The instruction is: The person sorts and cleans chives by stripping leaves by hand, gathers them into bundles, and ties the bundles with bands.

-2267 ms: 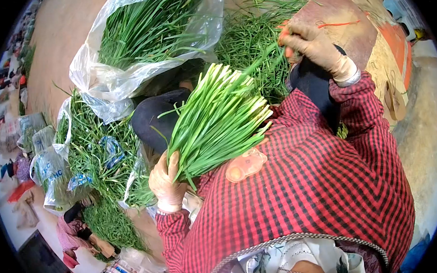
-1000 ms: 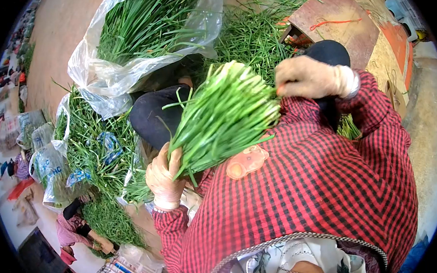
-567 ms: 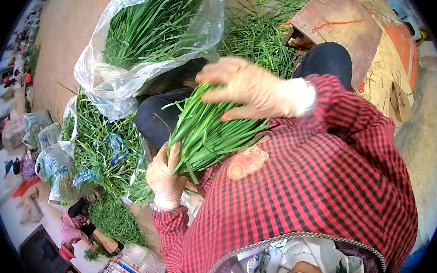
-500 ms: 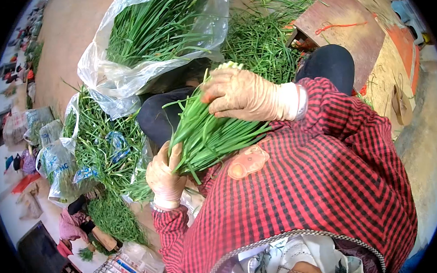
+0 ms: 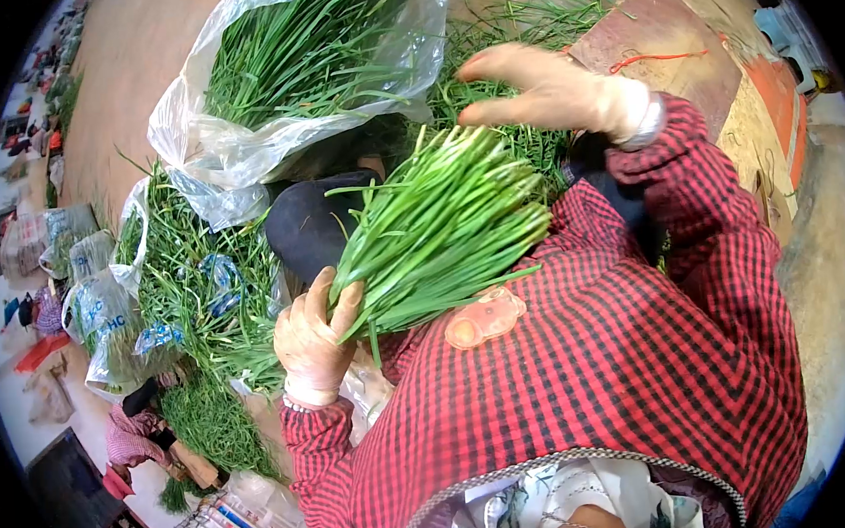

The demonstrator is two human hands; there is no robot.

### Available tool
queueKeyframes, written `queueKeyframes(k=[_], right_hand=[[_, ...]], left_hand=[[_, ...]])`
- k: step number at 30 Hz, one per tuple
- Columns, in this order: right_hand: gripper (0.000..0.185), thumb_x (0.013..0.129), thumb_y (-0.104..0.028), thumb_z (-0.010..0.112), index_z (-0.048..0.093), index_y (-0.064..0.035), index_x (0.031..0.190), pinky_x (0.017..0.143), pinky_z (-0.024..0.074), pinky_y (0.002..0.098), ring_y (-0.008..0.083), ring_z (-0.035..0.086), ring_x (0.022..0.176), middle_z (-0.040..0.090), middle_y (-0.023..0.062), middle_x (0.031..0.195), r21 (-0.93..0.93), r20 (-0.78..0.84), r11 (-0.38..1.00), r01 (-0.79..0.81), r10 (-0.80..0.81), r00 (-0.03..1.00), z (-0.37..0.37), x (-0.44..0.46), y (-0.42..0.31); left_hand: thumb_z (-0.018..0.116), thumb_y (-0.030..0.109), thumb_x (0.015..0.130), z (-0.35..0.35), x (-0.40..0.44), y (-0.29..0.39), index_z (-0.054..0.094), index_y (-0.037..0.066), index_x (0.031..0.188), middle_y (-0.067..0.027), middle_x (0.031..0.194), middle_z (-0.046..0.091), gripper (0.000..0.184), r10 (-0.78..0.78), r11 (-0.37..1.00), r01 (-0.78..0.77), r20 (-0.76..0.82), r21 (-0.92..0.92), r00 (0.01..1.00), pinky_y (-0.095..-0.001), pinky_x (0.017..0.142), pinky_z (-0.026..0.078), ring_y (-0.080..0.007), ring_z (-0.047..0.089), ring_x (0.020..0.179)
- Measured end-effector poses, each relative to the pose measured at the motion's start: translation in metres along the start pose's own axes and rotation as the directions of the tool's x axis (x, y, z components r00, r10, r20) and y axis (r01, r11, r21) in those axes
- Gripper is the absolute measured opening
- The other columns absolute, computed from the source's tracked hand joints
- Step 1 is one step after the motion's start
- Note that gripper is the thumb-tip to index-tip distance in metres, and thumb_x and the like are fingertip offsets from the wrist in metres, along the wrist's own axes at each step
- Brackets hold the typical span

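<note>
A thick bunch of garlic chives [image 5: 440, 230] lies across the lap, its pale cut ends up and to the right, its leaf tips toward the lower left. My left hand [image 5: 316, 336], in a thin pale glove, grips the leafy end between thumb and fingers. Above the cut ends my gloved right hand [image 5: 552, 90] is raised with thumb and fingers apart, slightly blurred and holding nothing. The chives touch the red-and-black checked garment [image 5: 580, 351], beside an orange patch.
A clear plastic bag [image 5: 192, 142] of long chives stands ahead. Loose green trimmings [image 5: 188, 262] lie to the left and ahead. At the right is a brown board [image 5: 664, 46] with a red string [image 5: 660, 57]. Another person [image 5: 135, 437] works among greens at lower left.
My right hand has let go of the bunch's cut end and moved up and to the right. The bunch has tilted, showing its cut ends; my left hand stays on it.
</note>
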State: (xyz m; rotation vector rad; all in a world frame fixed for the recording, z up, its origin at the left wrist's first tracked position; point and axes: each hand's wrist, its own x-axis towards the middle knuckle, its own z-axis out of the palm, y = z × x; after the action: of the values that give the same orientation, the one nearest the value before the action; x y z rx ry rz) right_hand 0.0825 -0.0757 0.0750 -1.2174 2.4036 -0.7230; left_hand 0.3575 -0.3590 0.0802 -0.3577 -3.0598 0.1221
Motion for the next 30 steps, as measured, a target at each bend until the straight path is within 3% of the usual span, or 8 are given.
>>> queueKeyframes(k=[5, 11, 13, 17, 18, 20, 21, 30], right_hand=[[0.056, 0.088, -0.046, 0.061, 0.062, 0.0046, 0.110, 0.092, 0.0466, 0.0396, 0.0353, 0.059, 0.104, 0.063, 0.0236, 0.111, 0.333, 0.349, 0.936, 0.113, -0.233, 0.908, 0.059, 0.050, -0.044], [0.032, 0.092, -0.031, 0.059, 0.064, 0.0005, 0.092, 0.073, 0.0495, 0.0327, 0.0227, 0.063, 0.076, 0.066, 0.0104, 0.081, 0.357, 0.160, 0.914, 0.191, -0.261, 0.952, 0.072, 0.038, -0.025], [0.030, 0.092, -0.030, 0.060, 0.064, -0.0005, 0.093, 0.074, 0.0500, 0.0326, 0.0197, 0.063, 0.075, 0.065, 0.0070, 0.082, 0.499, 0.020, 0.864, 0.063, -0.085, 0.996, 0.063, 0.034, -0.010], [0.027, 0.092, -0.027, 0.061, 0.065, -0.0004, 0.095, 0.077, 0.0498, 0.0286, 0.0148, 0.063, 0.079, 0.066, 0.0040, 0.086, 0.935, -0.125, 0.355, 0.009, 0.304, 0.944, 0.027, 0.020, 0.042], [0.027, 0.092, -0.027, 0.061, 0.065, -0.0004, 0.095, 0.077, 0.0498, 0.0286, 0.0148, 0.063, 0.079, 0.066, 0.0040, 0.086, 0.934, -0.123, 0.356, 0.008, 0.304, 0.945, 0.020, 0.021, 0.051], [0.028, 0.091, -0.029, 0.063, 0.066, -0.0012, 0.097, 0.076, 0.0513, 0.0301, 0.0160, 0.064, 0.081, 0.067, 0.0051, 0.086, 0.349, -0.149, 0.917, -0.192, 0.256, 0.955, 0.012, 0.021, 0.060], [0.030, 0.089, -0.032, 0.064, 0.068, -0.0030, 0.099, 0.075, 0.0522, 0.0330, 0.0193, 0.066, 0.083, 0.068, 0.0073, 0.088, 0.182, -0.129, 0.974, -0.136, 0.161, 0.978, 0.019, 0.022, 0.046], [0.027, 0.088, -0.033, 0.063, 0.070, -0.0072, 0.093, 0.075, 0.0499, 0.0365, 0.0282, 0.063, 0.086, 0.065, 0.0105, 0.091, 0.195, 0.244, 0.962, 0.193, -0.238, 0.940, 0.064, 0.046, -0.057]], left_hand=[[0.069, 0.019, 0.076, -0.011, 0.014, -0.001, 0.054, 0.032, 0.118, -0.0058, 0.115, 0.062, 0.047, 0.119, 0.991, -0.113, -0.084, 0.072, 0.989, -0.0314, 0.057, 0.048, -0.0205, 0.061, 0.074], [0.069, 0.019, 0.077, -0.002, 0.001, -0.002, 0.052, 0.033, 0.120, -0.0064, 0.114, 0.063, 0.048, 0.096, 0.995, -0.096, -0.067, 0.009, 0.993, -0.0322, 0.058, 0.049, -0.0213, 0.062, 0.074], [0.069, 0.017, 0.076, 0.007, -0.003, -0.002, 0.052, 0.031, 0.121, -0.0061, 0.115, 0.063, 0.050, 0.080, 0.996, -0.082, -0.085, -0.017, 0.993, -0.0335, 0.060, 0.048, -0.0221, 0.062, 0.076], [0.070, 0.012, 0.072, 0.011, -0.007, -0.003, 0.051, 0.028, 0.124, -0.0057, 0.118, 0.062, 0.057, 0.034, 0.997, -0.039, -0.077, -0.065, 0.996, -0.0359, 0.064, 0.047, -0.0236, 0.062, 0.080], [0.070, 0.012, 0.072, 0.009, -0.006, -0.004, 0.050, 0.028, 0.125, -0.0059, 0.118, 0.062, 0.059, 0.030, 0.997, -0.032, -0.032, -0.072, 0.999, -0.0355, 0.064, 0.047, -0.0235, 0.062, 0.079], [0.069, 0.014, 0.073, 0.008, -0.003, -0.004, 0.051, 0.029, 0.124, -0.0061, 0.118, 0.062, 0.056, 0.036, 0.997, -0.037, -0.021, -0.073, 0.999, -0.0344, 0.063, 0.048, -0.0228, 0.061, 0.078], [0.068, 0.015, 0.073, 0.008, -0.001, -0.004, 0.053, 0.030, 0.122, -0.0064, 0.117, 0.062, 0.054, 0.048, 0.996, -0.049, -0.011, -0.072, 0.999, -0.0333, 0.062, 0.049, -0.0220, 0.061, 0.077], [0.066, 0.014, 0.075, 0.005, 0.006, -0.005, 0.054, 0.031, 0.122, -0.0061, 0.117, 0.061, 0.051, 0.113, 0.994, -0.114, -0.063, -0.008, 0.992, -0.0328, 0.062, 0.049, -0.0214, 0.061, 0.077]])
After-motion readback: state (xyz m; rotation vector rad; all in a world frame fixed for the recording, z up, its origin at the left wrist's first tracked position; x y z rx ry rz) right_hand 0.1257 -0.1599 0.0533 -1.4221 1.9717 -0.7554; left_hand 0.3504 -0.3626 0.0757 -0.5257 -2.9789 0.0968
